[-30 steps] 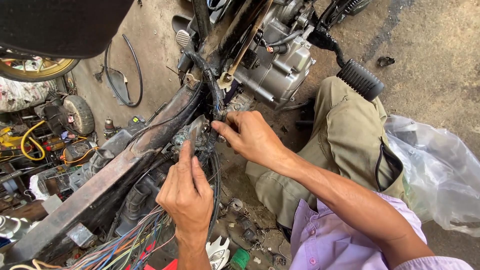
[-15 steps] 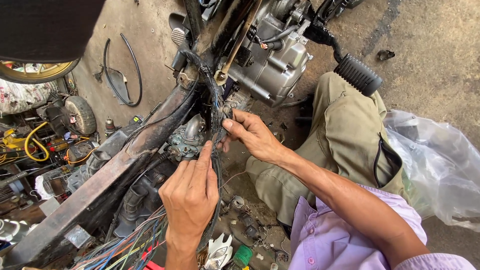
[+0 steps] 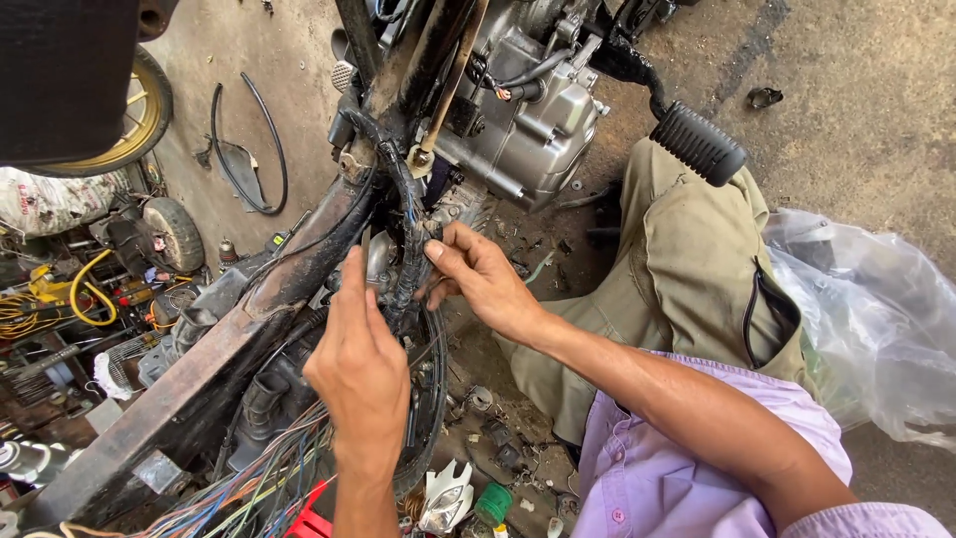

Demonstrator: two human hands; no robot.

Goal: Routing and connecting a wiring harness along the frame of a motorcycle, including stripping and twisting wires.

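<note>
Both hands on the taped wiring harness [image 3: 406, 249], up against the bike's frame [image 3: 214, 349] below the engine [image 3: 528, 120].

My right hand [image 3: 483, 279] fingers pinch the harness; left hand [image 3: 363, 369] fingers lie straight, touching it beside loose coloured wires [image 3: 254, 493].

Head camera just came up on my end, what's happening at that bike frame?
A person crouches beside a stripped motorcycle frame. The right hand pinches a black wrapped wire bundle running down the frame below the engine. The left hand presses against the same bundle lower down. Loose coloured wires spill out at the frame's lower end.
</note>
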